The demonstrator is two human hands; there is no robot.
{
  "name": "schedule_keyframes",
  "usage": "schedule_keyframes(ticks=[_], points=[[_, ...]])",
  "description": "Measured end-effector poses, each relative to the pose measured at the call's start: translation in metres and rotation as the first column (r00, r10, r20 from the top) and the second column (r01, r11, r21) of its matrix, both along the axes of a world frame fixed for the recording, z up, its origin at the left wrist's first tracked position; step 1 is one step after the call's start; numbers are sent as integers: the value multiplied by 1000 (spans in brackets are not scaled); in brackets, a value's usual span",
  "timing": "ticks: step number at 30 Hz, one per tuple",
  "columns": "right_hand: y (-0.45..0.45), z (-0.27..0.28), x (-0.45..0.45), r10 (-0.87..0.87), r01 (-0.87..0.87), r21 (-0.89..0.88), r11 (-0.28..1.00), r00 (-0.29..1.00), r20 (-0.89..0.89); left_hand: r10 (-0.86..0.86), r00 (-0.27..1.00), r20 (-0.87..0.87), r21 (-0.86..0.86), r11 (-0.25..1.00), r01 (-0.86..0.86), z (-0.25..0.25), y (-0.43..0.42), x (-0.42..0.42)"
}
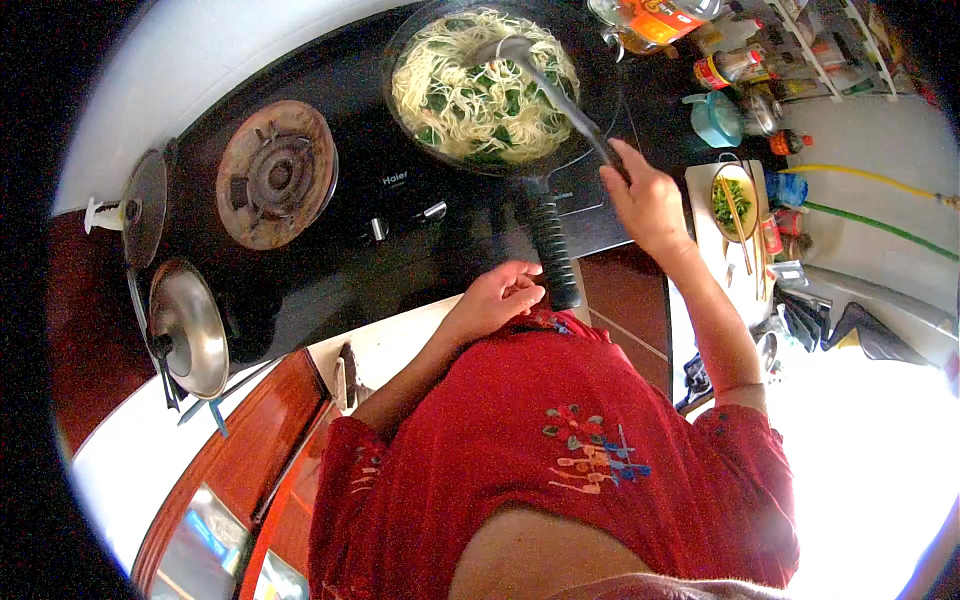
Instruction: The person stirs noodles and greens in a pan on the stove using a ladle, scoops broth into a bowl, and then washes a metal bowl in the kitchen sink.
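On the black stove (360,150), a dark pan (388,95) holds the noodles (450,105), pale strands mixed with dark green leaves, in the upper middle of the view. The person's right hand (652,205) is clamped on the handle of a ladle (565,103), which slants down to the left so that its bowl rests among the noodles near the far side of the pan. The left hand (497,298) is loosely bent beside the end of the black ribbed pan handle (552,245), its fingers not wrapped around it; whether they touch it cannot be told. The two hands are well apart. To the left of the pan is a round, browned burner (275,175), and two knobs (378,230) stand on the stove's near part. Farther left are a see-through lid (145,215) and, nearer the person, a metal lid (190,330), both tilted. On the right, a bowl (735,205) of chopped greens sits on a pale tabletop (702,245), with chopsticks (733,208) lying across it. Beyond it stand a blue-green container (716,120) and a red-labelled bottle (725,68), and a larger bottle (660,20) with an orange label is near the pan's far right side.
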State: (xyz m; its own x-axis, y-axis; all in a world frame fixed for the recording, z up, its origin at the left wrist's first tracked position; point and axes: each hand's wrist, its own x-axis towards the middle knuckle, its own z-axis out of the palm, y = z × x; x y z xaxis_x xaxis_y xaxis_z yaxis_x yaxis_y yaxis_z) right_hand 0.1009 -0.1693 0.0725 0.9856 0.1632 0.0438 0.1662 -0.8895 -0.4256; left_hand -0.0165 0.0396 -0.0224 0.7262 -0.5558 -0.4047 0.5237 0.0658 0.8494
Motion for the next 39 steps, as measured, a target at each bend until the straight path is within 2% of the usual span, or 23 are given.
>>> schedule_keyframes(ticks=[1, 6, 9, 10, 11, 13, 14, 17, 18, 21, 25, 29, 30, 31, 32, 33, 34, 37, 38, 39], points=[[0, -9, -5, 70, -71, 18, 997, 995, 70, -3, 1000, -1, -3, 1000, 3, 0, 1, 0], [-7, -2, -34, 161, -158, -54, 986, 986, 44, -16, 1000, -2, 63, 998, 16, 14, 5, 2], [-25, 6, -42, 185, -175, -175, 969, 982, 44, -4, 1000, -10, 30, 1000, 5, 13, 7, -1], [-27, 17, -44, 130, -125, -249, 960, 991, 3, 3, 1000, -16, 17, 1000, -3, 12, 8, -1], [-41, 13, -42, 173, -148, -229, 962, 981, 92, 7, 1000, -21, -6, 1000, -7, 9, 8, -1], [-62, 20, -36, 201, -144, -369, 918, 972, 121, 13, 1000, -29, -52, 999, -14, -5, 6, -3], [-68, 24, -33, 251, -150, -402, 903, 944, 212, -11, 1000, -22, -56, 998, 9, -11, 6, -4], [-79, 19, -24, 276, -140, -490, 860, 936, 217, -57, 998, -10, -62, 996, 56, -18, 7, -4], [-75, 19, -21, 320, -156, -484, 861, 906, 276, -55, 998, -16, -58, 997, 54, -15, 7, -3], [-65, 8, -8, 333, -161, -535, 829, 911, 243, -63, 998, -12, -25, 998, 62, -14, 1, 0], [-23, -4, -6, 251, -268, -553, 789, 962, -108, -54, 998, -8, -22, 998, 54, -14, 2, -3], [-5, -15, -6, 283, -289, -195, 937, 957, -59, 8, 999, -32, 61, 998, -6, 3, 6, -7], [-8, -15, -1, 271, -271, -34, 962, 962, -18, 5, 1000, -24, 91, 996, -3, 4, 9, -7], [-13, -9, 6, 285, -280, 73, 957, 957, -56, 0, 1000, -13, 119, 993, 1, 5, 10, -8], [-16, 6, 10, 174, -112, 223, 968, 942, -286, 10, 999, -30, 110, 994, -7, 4, 10, -8], [-16, 26, 15, 93, 90, 321, 943, 855, -510, 18, 999, -46, 100, 995, -14, 2, 11, -8], [-22, 35, 19, 70, 276, 437, 856, 775, -628, 26, 998, -62, 89, 996, -20, 1, 11, -8], [-38, 50, 18, 152, 535, 630, 563, 682, -715, 49, 996, -70, 65, 997, -45, -1, 11, -9], [-41, 51, 16, 151, 564, 629, 535, 669, -728, 40, 996, -74, 68, 997, -35, -1, 11, -9], [-47, 47, 15, 208, 630, 658, 412, 638, -742, 30, 997, -77, 72, 997, -24, -1, 11, -8]])
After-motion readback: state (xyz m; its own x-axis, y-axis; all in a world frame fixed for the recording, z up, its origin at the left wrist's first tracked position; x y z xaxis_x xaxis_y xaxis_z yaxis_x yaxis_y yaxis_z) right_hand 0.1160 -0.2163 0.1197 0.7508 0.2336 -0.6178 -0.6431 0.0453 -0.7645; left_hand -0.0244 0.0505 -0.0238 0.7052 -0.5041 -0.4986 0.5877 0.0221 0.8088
